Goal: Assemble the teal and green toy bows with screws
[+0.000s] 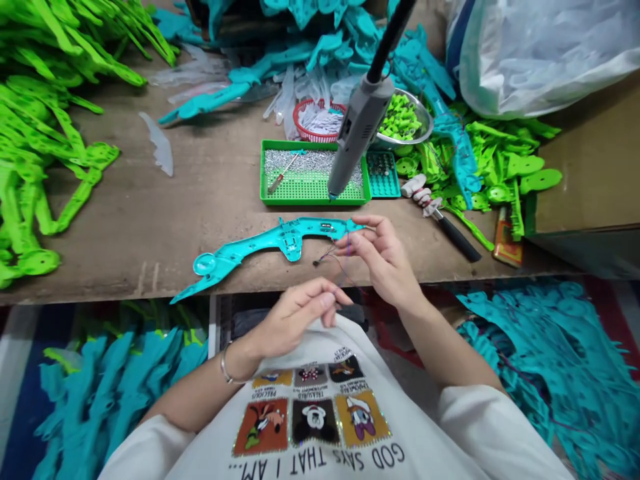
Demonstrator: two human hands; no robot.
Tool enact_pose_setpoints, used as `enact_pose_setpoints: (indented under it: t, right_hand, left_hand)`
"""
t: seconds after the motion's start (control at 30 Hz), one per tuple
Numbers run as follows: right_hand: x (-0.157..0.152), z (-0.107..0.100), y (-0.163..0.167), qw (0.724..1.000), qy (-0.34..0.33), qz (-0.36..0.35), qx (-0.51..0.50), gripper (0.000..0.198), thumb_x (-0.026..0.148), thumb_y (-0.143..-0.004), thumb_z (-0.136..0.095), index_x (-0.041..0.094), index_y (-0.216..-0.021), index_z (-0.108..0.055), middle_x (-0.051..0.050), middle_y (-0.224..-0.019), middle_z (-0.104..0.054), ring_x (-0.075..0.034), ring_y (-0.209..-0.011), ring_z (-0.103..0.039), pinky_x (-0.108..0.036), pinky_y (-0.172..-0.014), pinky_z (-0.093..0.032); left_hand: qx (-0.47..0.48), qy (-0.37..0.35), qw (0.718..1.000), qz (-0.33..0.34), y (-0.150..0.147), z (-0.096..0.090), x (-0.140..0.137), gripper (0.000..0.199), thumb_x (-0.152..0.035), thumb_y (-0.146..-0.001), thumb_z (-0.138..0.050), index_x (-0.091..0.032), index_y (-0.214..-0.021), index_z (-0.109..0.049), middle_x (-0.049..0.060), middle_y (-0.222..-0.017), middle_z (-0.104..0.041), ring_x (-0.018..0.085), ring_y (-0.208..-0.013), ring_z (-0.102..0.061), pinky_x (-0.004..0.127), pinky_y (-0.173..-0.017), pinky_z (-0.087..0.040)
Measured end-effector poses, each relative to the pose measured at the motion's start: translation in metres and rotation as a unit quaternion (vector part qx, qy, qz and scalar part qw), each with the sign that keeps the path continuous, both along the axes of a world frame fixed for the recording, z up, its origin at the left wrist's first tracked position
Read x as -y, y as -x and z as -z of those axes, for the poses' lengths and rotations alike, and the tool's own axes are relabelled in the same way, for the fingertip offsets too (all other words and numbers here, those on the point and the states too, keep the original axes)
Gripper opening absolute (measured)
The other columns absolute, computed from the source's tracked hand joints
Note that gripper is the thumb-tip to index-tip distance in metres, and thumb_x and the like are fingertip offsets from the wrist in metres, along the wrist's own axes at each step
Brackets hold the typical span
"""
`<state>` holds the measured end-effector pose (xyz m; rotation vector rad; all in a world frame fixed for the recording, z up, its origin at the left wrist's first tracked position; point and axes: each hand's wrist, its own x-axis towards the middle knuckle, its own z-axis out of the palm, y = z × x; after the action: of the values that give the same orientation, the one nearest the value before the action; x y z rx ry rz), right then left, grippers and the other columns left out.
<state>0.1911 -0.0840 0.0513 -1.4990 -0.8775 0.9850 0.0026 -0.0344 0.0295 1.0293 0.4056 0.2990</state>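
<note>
The perforated tray is bright green, patterned with rows of round holes. Nearer the person than the tray, a bow-shaped plastic shell is turquoise, a wire purple. Beyond the tray, the basket is red; right of the tray, the small tray is teal. The electric screwdriver above the tray is grey, the tabletop brown. The person's white shirt bears orange, black and yellow cartoon squares.

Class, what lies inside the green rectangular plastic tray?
The tray holds small silvery metal pieces, a red-handled metal screwdriver and a little turquoise plastic piece. The grey cylindrical tool hides whatever lies behind it, towards the right.
</note>
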Motion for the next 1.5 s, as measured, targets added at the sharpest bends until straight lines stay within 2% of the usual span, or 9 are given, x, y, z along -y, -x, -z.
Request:
enact_pose_setpoints:
  t: [0.13, 0.27, 0.5, 0.63, 0.8, 1.03, 1.2, 1.33, 1.5]
  right_hand:
    - [0.009, 0.04, 0.001, 0.968, 0.042, -0.003, 0.246, 0.034, 0.044, -0.086, -0.071, 0.022, -0.108, -0.058, -0.007, -0.102, -0.068, -0.02, -0.094, -0.065, -0.038, -0.087, -0.054]
    - [0.023, 0.066, -0.007, 0.962, 0.087, -0.034, 0.257, 0.015, 0.035, -0.092, -0.061, 0.02, -0.093, -0.064, -0.007, -0.093, -0.073, -0.019, -0.078, -0.067, -0.035, -0.077, -0.055]
    - [0.024, 0.026, -0.019, 0.9, -0.007, 0.026, 0.434, 0.014, 0.029, -0.083, -0.071, 0.022, -0.095, -0.068, -0.009, -0.094, -0.074, -0.026, -0.09, -0.069, -0.043, -0.084, -0.055]
    - [0.011, 0.009, 0.031, 0.938, -0.1, -0.152, 0.295, 0.021, 0.027, -0.084, -0.075, 0.026, -0.105, -0.068, -0.004, -0.09, -0.076, -0.021, -0.084, -0.071, -0.037, -0.078, -0.057]
    - [0.0, 0.017, 0.069, 0.967, -0.137, -0.1, 0.192, 0.012, 0.02, -0.084, -0.075, 0.026, -0.093, -0.07, -0.003, -0.083, -0.075, -0.02, -0.077, -0.07, -0.037, -0.072, -0.057]
    - [0.007, -0.014, 0.041, 0.917, -0.272, -0.129, 0.262, 0.039, 0.004, -0.075, -0.068, 0.031, -0.102, -0.074, -0.002, -0.075, -0.068, -0.02, -0.076, -0.068, -0.039, -0.068, -0.058]
    - [0.012, -0.042, 0.023, 0.903, -0.277, -0.216, 0.246, 0.052, 0.009, -0.083, -0.067, 0.039, -0.126, -0.066, -0.002, -0.088, -0.077, -0.025, -0.089, -0.076, -0.053, -0.094, -0.06]
    - [-0.005, -0.04, 0.033, 0.928, -0.271, -0.184, 0.178, 0.081, 0.005, -0.08, -0.076, 0.041, -0.147, -0.046, 0.002, -0.089, -0.076, -0.018, -0.075, -0.074, -0.046, -0.09, -0.064]
    - [-0.032, -0.019, 0.047, 0.909, -0.28, -0.18, 0.253, 0.072, 0.009, -0.083, -0.074, 0.032, -0.145, -0.046, -0.003, -0.1, -0.069, -0.017, -0.084, -0.07, -0.034, -0.07, -0.065]
  left_hand:
    - [0.005, 0.054, 0.987, -0.154, 0.013, -0.007, -0.024, 0.027, -0.043, -0.093, -0.068, -0.017, -0.098, -0.073, -0.004, -0.058, -0.05, 0.009, -0.056, -0.05, 0.023, -0.064, -0.052]
    - [-0.005, 0.166, 0.963, -0.212, 0.016, -0.015, -0.05, 0.023, -0.035, -0.086, -0.076, -0.014, -0.097, -0.074, -0.005, -0.059, -0.046, 0.006, -0.051, -0.044, 0.017, -0.047, -0.043]
    - [-0.012, 0.313, 0.918, -0.242, 0.005, -0.008, -0.065, 0.014, -0.014, -0.091, -0.063, -0.013, -0.103, -0.07, -0.005, -0.063, -0.043, 0.003, -0.048, -0.037, 0.009, -0.04, -0.029]
    - [0.008, 0.357, 0.906, -0.229, -0.004, -0.009, -0.063, 0.015, -0.012, -0.095, -0.055, -0.012, -0.101, -0.069, -0.005, -0.063, -0.039, 0.002, -0.045, -0.031, 0.008, -0.039, -0.027]
    - [0.026, 0.362, 0.907, -0.212, -0.006, -0.005, -0.054, 0.01, -0.016, -0.092, -0.063, -0.013, -0.098, -0.069, -0.006, -0.064, -0.04, 0.001, -0.046, -0.033, 0.009, -0.041, -0.03]
    - [-0.109, 0.014, 0.991, -0.073, 0.021, 0.003, -0.05, 0.023, -0.04, -0.089, -0.069, -0.017, -0.09, -0.07, 0.001, -0.074, -0.066, 0.011, -0.06, -0.059, 0.023, -0.057, -0.046]
    - [-0.179, -0.362, 0.887, -0.223, 0.049, -0.031, -0.051, 0.042, -0.035, -0.098, -0.059, -0.019, -0.059, -0.059, -0.002, -0.053, -0.05, 0.009, -0.052, -0.044, 0.026, -0.052, -0.031]
    - [-0.061, -0.354, 0.906, -0.225, 0.05, -0.053, -0.046, 0.016, -0.035, -0.088, -0.075, -0.02, -0.09, -0.071, 0.001, -0.073, -0.066, 0.012, -0.064, -0.058, 0.025, -0.058, -0.045]
    - [-0.09, -0.352, 0.917, -0.164, 0.039, -0.051, -0.047, 0.015, -0.026, -0.087, -0.076, -0.018, -0.098, -0.069, 0.004, -0.091, -0.071, 0.014, -0.08, -0.068, 0.024, -0.072, -0.057]
